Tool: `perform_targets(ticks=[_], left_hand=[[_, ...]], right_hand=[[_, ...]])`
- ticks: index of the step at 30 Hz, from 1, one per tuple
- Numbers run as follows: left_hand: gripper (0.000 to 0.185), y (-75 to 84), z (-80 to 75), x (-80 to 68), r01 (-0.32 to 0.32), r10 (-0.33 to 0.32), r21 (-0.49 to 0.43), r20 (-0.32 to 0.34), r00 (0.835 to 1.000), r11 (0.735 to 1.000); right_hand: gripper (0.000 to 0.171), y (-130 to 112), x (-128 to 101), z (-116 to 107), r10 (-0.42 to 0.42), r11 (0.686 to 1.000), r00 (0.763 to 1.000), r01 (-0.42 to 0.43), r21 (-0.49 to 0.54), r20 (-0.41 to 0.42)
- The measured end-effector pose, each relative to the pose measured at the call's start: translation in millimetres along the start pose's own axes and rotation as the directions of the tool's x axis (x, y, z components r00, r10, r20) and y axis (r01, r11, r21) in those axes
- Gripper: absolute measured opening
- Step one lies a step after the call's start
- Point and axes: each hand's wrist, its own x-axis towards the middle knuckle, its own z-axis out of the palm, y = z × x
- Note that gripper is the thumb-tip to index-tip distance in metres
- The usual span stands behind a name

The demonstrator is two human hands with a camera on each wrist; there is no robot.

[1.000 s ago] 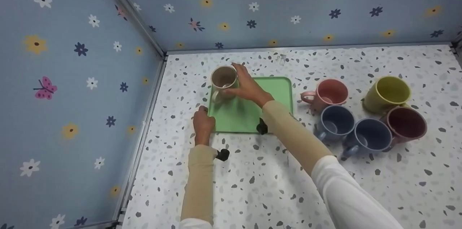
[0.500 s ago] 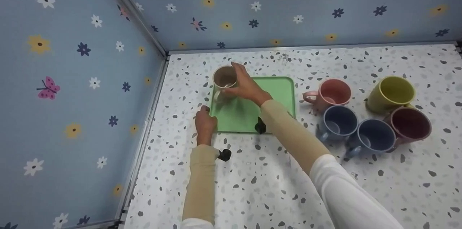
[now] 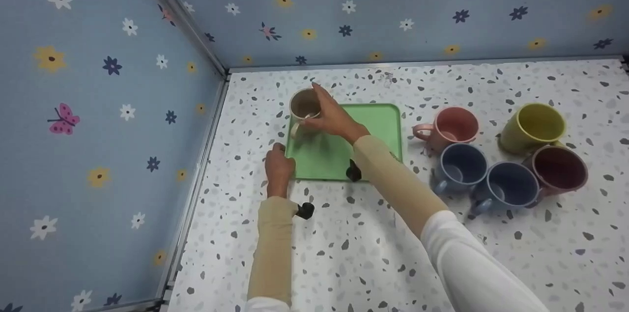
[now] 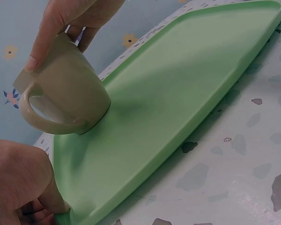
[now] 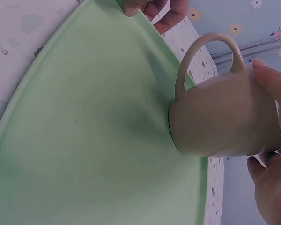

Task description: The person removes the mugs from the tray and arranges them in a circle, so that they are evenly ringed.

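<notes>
A beige mug [image 3: 305,105] stands upright at the far left corner of a green tray [image 3: 314,164]. Its handle [image 5: 182,70] points toward the near left. My right hand [image 3: 331,115] holds the mug near its rim, thumb on the near side and fingers on the far side. At the tray's left edge, close to the near corner, my left hand [image 3: 279,167] pinches the rim. In the left wrist view, the thumb [image 4: 54,194] lies on the inside of the rim and the other fingers are curled outside it.
Right of the tray stand a pink mug [image 3: 444,140], a blue mug [image 3: 459,167], another blue mug [image 3: 506,186], a yellow-green mug [image 3: 516,130] and a maroon mug [image 3: 557,169]. Flowered panels [image 3: 319,17] bound the speckled table [image 3: 339,253] at the back and left.
My right hand's fingers have shifted slightly left across the mug's rim. The mug, the tray and my left hand have stayed in place on the table.
</notes>
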Motion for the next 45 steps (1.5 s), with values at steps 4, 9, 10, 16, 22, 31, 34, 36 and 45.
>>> perform_targets(ticks=[4, 9, 10, 16, 22, 31, 34, 36, 45], left_hand=[[0.037, 0.0, -0.1, 0.5, -0.004, 0.004, -0.002, -0.002, 1.0, 1.0], [0.038, -0.5, -0.4, 0.4, -0.004, 0.004, -0.008, -0.002, 1.0, 1.0], [0.038, -0.6, -0.4, 0.3, -0.004, 0.004, -0.007, -0.003, 1.0, 1.0], [0.038, -0.4, -0.7, -0.1, 0.0, 0.0, -0.017, 0.0, 1.0, 1.0], [0.04, 1.5, -2.7, -2.0, 0.018, -0.017, -0.026, 0.025, 1.0, 1.0], [0.039, 0.1, -3.0, -2.1, 0.005, -0.004, -0.025, 0.02, 1.0, 1.0], [0.039, -0.2, -2.9, -2.0, 0.007, -0.007, -0.028, 0.017, 1.0, 1.0], [0.039, 0.0, -2.7, -2.0, 0.013, -0.013, -0.031, 0.021, 1.0, 0.999], [0.039, 1.4, -2.9, -3.3, 0.014, -0.013, -0.037, 0.021, 1.0, 0.999]], right_hand=[[0.104, -0.3, -0.6, 0.2, -0.003, 1.0, 1.0, 0.003, 0.0, -0.01], [0.104, -0.3, -2.9, 0.5, -0.009, 1.0, 1.0, 0.009, 0.005, -0.011], [0.104, 0.0, -3.3, 0.6, -0.014, 1.0, 1.0, 0.014, 0.006, -0.014], [0.101, 1.9, -6.1, 1.7, -0.026, 1.0, 0.999, 0.026, -0.009, -0.03], [0.099, 3.5, -9.2, 2.5, -0.035, 0.999, 0.998, 0.034, -0.016, -0.051], [0.101, 5.7, -12.2, 3.5, -0.053, 0.998, 0.995, 0.052, -0.024, -0.083], [0.101, 6.1, -14.1, 3.5, -0.06, 0.998, 0.994, 0.058, -0.019, -0.088], [0.101, 6.4, -15.8, 3.4, -0.061, 0.998, 0.994, 0.059, -0.019, -0.091], [0.1, 8.4, -22.1, 2.4, -0.074, 0.997, 0.989, 0.071, -0.021, -0.129]])
